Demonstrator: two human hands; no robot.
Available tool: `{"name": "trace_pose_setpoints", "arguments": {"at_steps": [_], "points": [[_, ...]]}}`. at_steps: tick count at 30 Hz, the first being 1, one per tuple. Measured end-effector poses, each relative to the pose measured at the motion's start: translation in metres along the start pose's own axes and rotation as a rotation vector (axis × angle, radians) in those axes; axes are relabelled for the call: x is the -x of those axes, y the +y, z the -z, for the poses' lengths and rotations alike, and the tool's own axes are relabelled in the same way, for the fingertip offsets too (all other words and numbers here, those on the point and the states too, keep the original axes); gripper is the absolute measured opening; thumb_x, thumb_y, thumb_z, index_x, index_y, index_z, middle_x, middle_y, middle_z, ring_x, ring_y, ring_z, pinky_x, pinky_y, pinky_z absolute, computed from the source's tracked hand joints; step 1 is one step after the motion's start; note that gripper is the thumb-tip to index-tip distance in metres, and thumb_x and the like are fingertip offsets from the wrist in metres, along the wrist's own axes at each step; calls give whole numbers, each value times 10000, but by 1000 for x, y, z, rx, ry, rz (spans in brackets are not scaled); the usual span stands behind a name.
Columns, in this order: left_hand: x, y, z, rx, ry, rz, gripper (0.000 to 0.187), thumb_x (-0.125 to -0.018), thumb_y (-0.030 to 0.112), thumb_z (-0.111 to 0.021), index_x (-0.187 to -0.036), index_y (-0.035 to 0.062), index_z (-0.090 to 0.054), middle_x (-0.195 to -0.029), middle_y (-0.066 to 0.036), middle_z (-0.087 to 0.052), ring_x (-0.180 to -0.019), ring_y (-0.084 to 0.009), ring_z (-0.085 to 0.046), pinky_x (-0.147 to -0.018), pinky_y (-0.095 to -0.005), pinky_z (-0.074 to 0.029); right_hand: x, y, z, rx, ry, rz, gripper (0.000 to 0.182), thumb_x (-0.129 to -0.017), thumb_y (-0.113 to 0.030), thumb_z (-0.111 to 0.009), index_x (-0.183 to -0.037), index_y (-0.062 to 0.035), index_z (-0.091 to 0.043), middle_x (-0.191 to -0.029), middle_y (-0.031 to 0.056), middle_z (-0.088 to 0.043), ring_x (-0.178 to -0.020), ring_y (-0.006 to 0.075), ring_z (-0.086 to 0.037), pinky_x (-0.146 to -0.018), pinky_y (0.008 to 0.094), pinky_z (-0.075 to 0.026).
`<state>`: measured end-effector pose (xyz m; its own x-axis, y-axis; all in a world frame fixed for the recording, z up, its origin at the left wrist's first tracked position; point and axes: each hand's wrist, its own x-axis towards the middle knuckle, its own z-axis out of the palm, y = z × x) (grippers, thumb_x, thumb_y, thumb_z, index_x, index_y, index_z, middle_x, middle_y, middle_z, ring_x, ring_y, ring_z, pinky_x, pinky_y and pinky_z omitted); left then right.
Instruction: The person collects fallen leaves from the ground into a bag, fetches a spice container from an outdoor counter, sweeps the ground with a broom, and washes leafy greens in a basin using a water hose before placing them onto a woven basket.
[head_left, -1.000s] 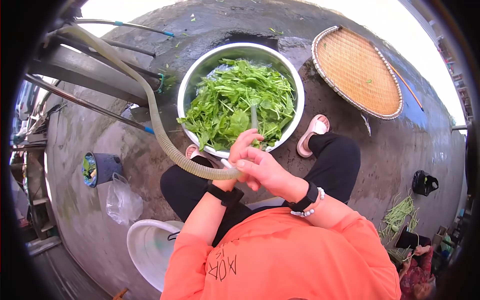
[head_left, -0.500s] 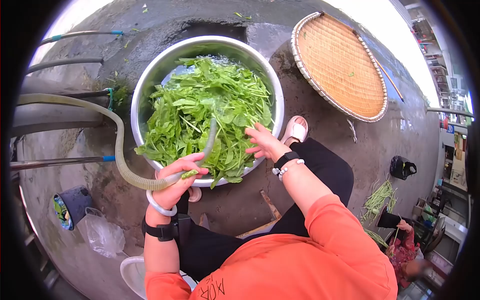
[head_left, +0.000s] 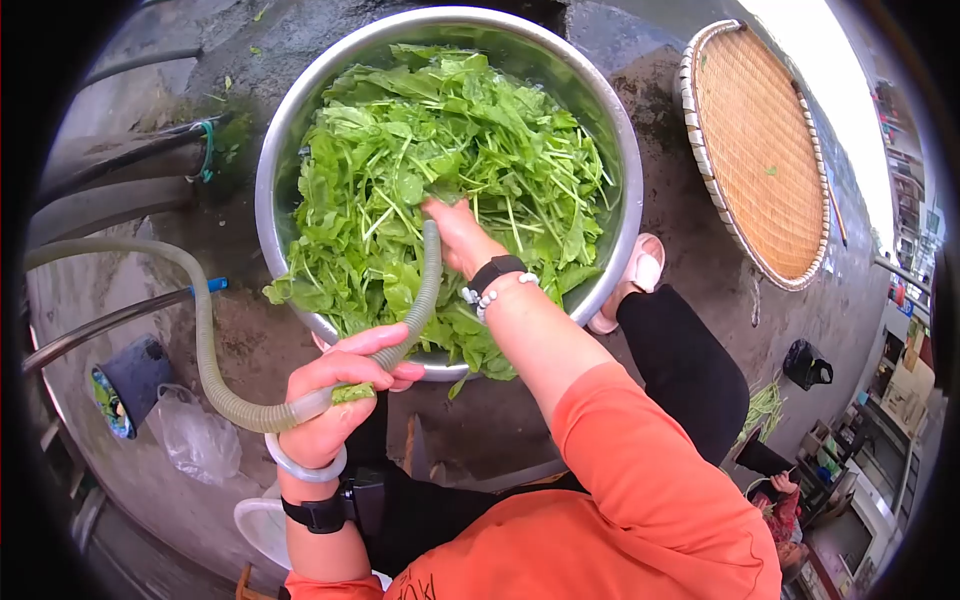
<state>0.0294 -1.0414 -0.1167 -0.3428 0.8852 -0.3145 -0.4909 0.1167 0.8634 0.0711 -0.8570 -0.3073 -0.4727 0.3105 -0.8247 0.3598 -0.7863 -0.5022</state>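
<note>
The metal basin (head_left: 632, 190) stands on the wet floor (head_left: 640, 400), heaped with leafy greens (head_left: 440, 130) that spill over its rim at 6 and 8 o'clock. At its 3 o'clock, apart, lies the woven tray (head_left: 760, 150). The ribbed hose (head_left: 205, 340) enters from 9 o'clock, its end over the greens. At the basin's 8 o'clock sits a dark bucket (head_left: 145, 375), a clear plastic bag (head_left: 200, 435) at its 4 o'clock. The left hand (head_left: 335, 395), at the basin's 7 o'clock, has its fingers clamped around the hose. The right hand (head_left: 460, 237) reaches into the greens near the centre; whether its fingers are apart or together cannot be told. A small green scrap (head_left: 352, 392) touches the left fingers.
</note>
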Motion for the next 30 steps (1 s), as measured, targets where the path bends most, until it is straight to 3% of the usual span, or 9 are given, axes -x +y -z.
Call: {"name": "trace_pose_setpoints", "arguments": {"at_steps": [2,5,7,10,13,19,21,29,30], "points": [[-2,1,-2,-22,17,6,151,-784,94,-551,-887,-16,-564,-1188,-242,-449,-915,-308,-590,-791,-361,-466,10,-3,12,170,-19,-67,761,-794,-316,-558,-1310,-8,-92,-1145,171,-404,-970,283,-469,-750,482,-440],[-6,2,-5,-27,6,-7,151,-785,79,-549,-901,-17,-559,-1187,-239,-450,-918,-309,-588,-795,-367,-466,40,-27,44,553,-114,-112,773,-819,-351,-500,-1344,-16,-44,-1175,201,-446,-761,265,-614,-519,330,-488],[-8,3,-8,1,-9,-15,148,-785,69,-546,-905,-18,-558,-1186,-236,-451,-918,-308,-588,-799,-369,-466,60,-45,61,803,-115,-123,554,-791,-322,-512,-1209,13,-369,-1152,206,-490,-634,276,-625,-561,337,-499],[-12,4,-12,37,-21,-2,152,-782,65,-548,-909,-18,-557,-1184,-231,-455,-919,-306,-588,-807,-374,-463,73,-65,81,1226,-50,112,335,-778,-254,-490,-921,34,-585,-772,199,-608,-659,266,-624,-602,351,-490],[-15,3,-14,75,-21,28,170,-772,78,-560,-912,-17,-558,-1178,-229,-460,-917,-305,-588,-813,-380,-460,58,-68,94,1391,123,531,285,-743,-190,-483,-940,-18,-595,-786,190,-610,-755,305,-604,-683,387,-476],[-21,-1,-15,99,-14,56,190,-752,106,-574,-899,-14,-565,-1176,-216,-468,-907,-307,-592,-807,-379,-462,-34,-81,163,1020,194,263,360,-691,-72,-467,-1040,-52,-552,-924,222,-582,-904,329,-558,-799,383,-433],[-22,-1,-14,90,-24,58,191,-750,114,-574,-893,-13,-567,-1176,-212,-470,-906,-309,-592,-804,-376,-463,-41,-85,182,1200,290,736,394,-686,-45,-455,-1072,-45,-533,-1002,225,-560,-984,317,-524,-848,357,-404],[-23,-2,-16,124,-85,50,209,-737,115,-571,-898,-17,-571,-1163,-208,-483,-892,-315,-594,-810,-388,-454,-19,-84,168,1052,295,524,440,-698,-27,-477,-1138,-45,-499,-1091,143,-553,-957,242,-543,-811,311,-425],[-23,-3,-16,125,-90,51,209,-737,115,-571,-898,-17,-571,-1163,-208,-483,-892,-315,-594,-810,-388,-454,-10,-68,151,1179,240,661,427,-704,-37,-478,-1131,-46,-500,-1118,155,-526,-973,268,-530,-814,330,-428]]}}
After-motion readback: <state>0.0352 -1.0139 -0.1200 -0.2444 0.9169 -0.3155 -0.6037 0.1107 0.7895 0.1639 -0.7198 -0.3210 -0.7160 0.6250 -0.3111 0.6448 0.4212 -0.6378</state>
